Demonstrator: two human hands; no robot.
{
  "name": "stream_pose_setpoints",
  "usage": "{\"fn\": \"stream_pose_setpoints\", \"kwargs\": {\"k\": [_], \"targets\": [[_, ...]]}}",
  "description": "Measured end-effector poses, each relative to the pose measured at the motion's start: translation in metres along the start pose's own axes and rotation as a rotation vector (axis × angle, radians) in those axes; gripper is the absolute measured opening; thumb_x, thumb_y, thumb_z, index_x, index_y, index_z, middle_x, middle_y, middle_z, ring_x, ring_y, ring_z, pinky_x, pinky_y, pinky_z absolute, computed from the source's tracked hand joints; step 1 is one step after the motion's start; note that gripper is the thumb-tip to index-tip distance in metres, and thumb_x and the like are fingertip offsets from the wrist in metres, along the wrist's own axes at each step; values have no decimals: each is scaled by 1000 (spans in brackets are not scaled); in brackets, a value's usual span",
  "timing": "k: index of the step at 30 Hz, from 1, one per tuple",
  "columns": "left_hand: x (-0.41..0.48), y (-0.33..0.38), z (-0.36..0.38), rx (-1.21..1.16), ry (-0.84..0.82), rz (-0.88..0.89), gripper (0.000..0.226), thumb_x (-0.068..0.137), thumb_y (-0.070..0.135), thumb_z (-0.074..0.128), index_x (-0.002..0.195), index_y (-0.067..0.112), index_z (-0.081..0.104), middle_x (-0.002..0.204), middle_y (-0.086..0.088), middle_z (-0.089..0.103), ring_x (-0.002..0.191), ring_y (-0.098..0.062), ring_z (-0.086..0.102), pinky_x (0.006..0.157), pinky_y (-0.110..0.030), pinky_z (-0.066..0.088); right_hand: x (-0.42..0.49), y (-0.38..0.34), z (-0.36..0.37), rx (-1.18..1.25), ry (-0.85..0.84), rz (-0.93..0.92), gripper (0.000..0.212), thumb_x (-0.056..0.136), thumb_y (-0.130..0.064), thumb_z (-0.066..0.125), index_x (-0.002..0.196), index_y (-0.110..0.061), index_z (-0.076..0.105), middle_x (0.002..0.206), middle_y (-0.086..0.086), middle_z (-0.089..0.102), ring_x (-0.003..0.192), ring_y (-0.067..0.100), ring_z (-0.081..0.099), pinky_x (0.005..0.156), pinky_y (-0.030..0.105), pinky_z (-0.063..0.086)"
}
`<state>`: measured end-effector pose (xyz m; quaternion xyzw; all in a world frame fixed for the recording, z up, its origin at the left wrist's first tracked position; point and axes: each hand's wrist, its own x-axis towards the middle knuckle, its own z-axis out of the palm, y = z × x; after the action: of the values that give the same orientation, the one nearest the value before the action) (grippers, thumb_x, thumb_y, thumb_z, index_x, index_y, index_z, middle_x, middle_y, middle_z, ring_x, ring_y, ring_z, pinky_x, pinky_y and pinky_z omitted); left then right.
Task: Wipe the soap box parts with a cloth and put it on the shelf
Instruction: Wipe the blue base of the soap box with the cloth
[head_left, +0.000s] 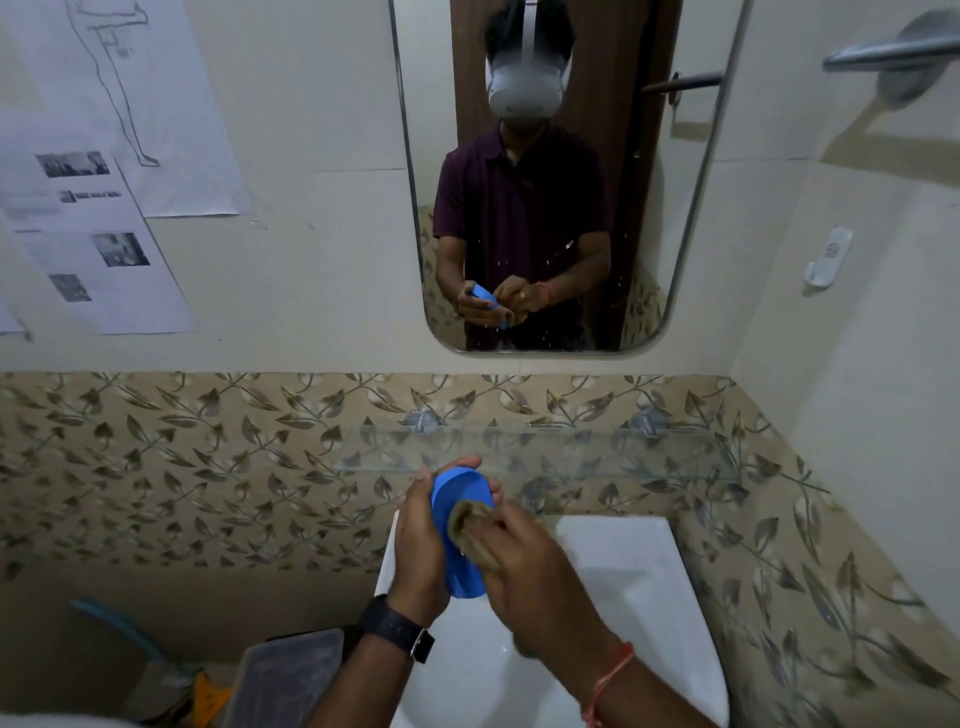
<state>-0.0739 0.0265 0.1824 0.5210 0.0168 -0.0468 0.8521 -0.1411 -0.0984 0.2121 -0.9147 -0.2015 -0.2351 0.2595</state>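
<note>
Over the sink (628, 577), below the glass shelf (597, 451), my left hand (420, 540) grips the soap box (460, 496), right hand (527, 569) pinches cloth (467, 521)

We find a small bathroom: a white washbasin (623, 571) near centre, a wall mirror (550, 176) above it on the far wall, a glass shelf (545, 452) between them, leaf-patterned tiles (182, 467) behind, a towel bar (893, 52) far right.
</note>
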Motion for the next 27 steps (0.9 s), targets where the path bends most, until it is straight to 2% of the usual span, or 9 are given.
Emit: {"fn": "stream_pose_setpoints", "kwargs": {"k": [3,6,8,10,12,14,18,22,27], "targets": [[4,2,-7,-29,18,-15,58,103,50,37,118,9,74,105,-24,75,96,-33,74,83,-41,60,-16,7,13,-38,-169,164,29,87,-10,58,113,-21,67,102,0,53,82,18,58,74,29,53],[2,-2,-8,1,17,1,62,92,53,42,119,6,72,110,-23,74,99,-34,73,85,-38,61,-20,8,11,78,-335,241,17,90,-20,53,99,-20,67,95,-1,48,83,21,59,74,33,51],[-1,-7,-7,-41,15,-14,60,93,52,42,116,8,75,108,-21,75,99,-34,72,84,-38,61,-17,10,1,258,-426,313,13,84,-24,62,86,-19,74,88,2,59,79,18,62,71,30,49],[0,-8,-9,-117,35,-26,57,98,52,39,115,11,76,105,-20,76,99,-32,73,82,-37,62,-18,17,-10,527,-465,429,11,79,-19,70,86,-20,79,89,8,72,80,10,66,74,24,50],[1,-5,-12,-171,50,-15,60,92,56,45,125,13,71,114,-20,74,110,-31,70,93,-40,57,-26,20,-13,870,-338,600,12,82,-9,72,89,-15,80,94,14,76,83,12,68,80,26,50],[2,-3,-12,-208,42,-8,66,85,59,49,135,18,65,121,-16,71,117,-29,66,104,-43,49,-36,22,-9,1132,-97,801,13,89,-3,67,96,-7,77,101,24,74,87,24,68,83,36,51],[4,-4,-12,-273,84,41,55,86,49,57,130,18,67,90,-5,64,94,-22,65,102,-42,50,-50,26,-3,1430,214,1054,19,95,-3,57,110,6,65,97,29,70,81,31,65,74,40,53],[4,-9,-6,-208,140,35,33,86,43,66,100,15,59,90,-4,49,90,-22,52,92,-43,48,-52,20,2,1446,363,1119,18,97,-4,55,108,-4,69,103,32,70,88,37,64,88,58,47],[-3,-23,-4,-230,99,38,36,76,42,83,89,19,58,89,-2,54,85,-18,55,80,-38,45,-41,17,5,1345,487,1036,19,97,-10,58,110,-19,70,97,13,77,81,24,72,64,36,57]]}}
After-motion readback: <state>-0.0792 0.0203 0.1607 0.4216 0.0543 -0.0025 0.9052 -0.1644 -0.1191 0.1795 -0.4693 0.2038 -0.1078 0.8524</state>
